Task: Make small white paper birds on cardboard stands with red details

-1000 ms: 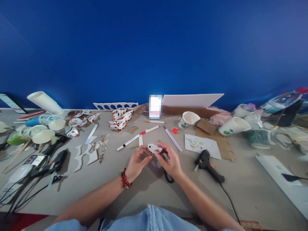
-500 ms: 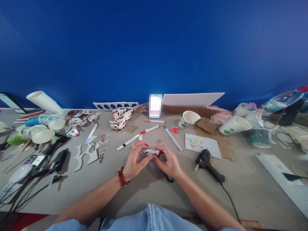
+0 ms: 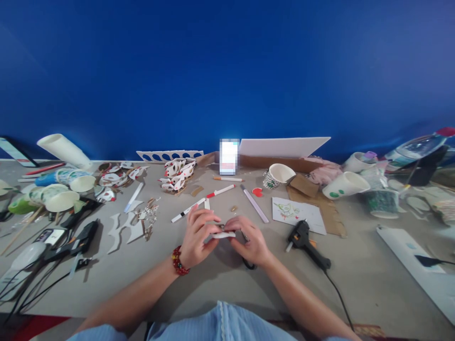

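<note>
Over the middle of the table, my left hand (image 3: 200, 236) and my right hand (image 3: 249, 240) pinch a small white paper bird (image 3: 224, 235) between them. It is tipped nearly edge-on, so its face is mostly out of sight. Beneath my right hand lies a dark-handled tool (image 3: 250, 264), largely covered. Just beyond the fingers are a small brown scrap (image 3: 233, 208), a black-and-white marker (image 3: 187, 210), a red-and-white marker (image 3: 220, 191) and a lilac pen-like stick (image 3: 255, 204). A pile of similar white and red paper birds (image 3: 177, 175) sits farther back on the left.
To the right, a black glue gun (image 3: 308, 246) trails its cable near a drawing (image 3: 298, 215) and a patterned paper cup (image 3: 279, 176). On the left lie white paper offcuts (image 3: 135, 228), another glue gun (image 3: 80, 241) and cables. A blurred bright screen (image 3: 229, 156) stands against the blue wall.
The paper bird has been tilted from showing its marked face to nearly edge-on. The fingers of both hands have shifted around it, and my left fingers have risen slightly.
</note>
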